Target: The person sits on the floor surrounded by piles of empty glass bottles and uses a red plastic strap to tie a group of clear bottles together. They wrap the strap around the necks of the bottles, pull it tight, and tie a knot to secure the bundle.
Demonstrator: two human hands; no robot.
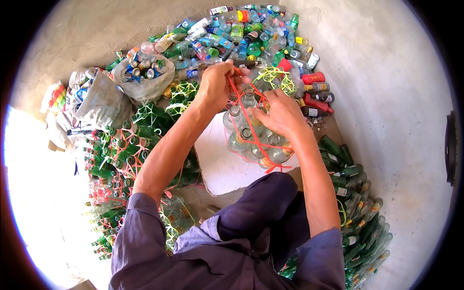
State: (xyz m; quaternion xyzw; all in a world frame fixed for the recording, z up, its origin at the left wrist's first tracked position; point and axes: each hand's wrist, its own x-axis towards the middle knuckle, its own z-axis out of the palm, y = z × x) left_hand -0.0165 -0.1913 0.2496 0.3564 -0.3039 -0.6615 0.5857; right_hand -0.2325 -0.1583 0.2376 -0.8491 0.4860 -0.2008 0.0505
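Observation:
Several clear glass bottles (245,135) stand packed together on a white board (221,159) in front of me. Red plastic twine (253,134) runs around and across their necks, with a knot and loose ends at the side nearest me. My left hand (217,85), at the far left of the bundle, pinches a raised strand of the twine above the bottle necks. Over the right part of the bundle, my right hand (281,112) has its thumb and fingers on the twine; they hide some of the necks.
Tied green bottles (127,145) stand at the left, beside a sack of cans (145,87). A heap of plastic bottles (232,36) lies against the far wall. Red bottles (313,78) and stacked glass bottles (362,210) line the right wall. Bottles tied with yellow twine (275,78) stand beyond the board.

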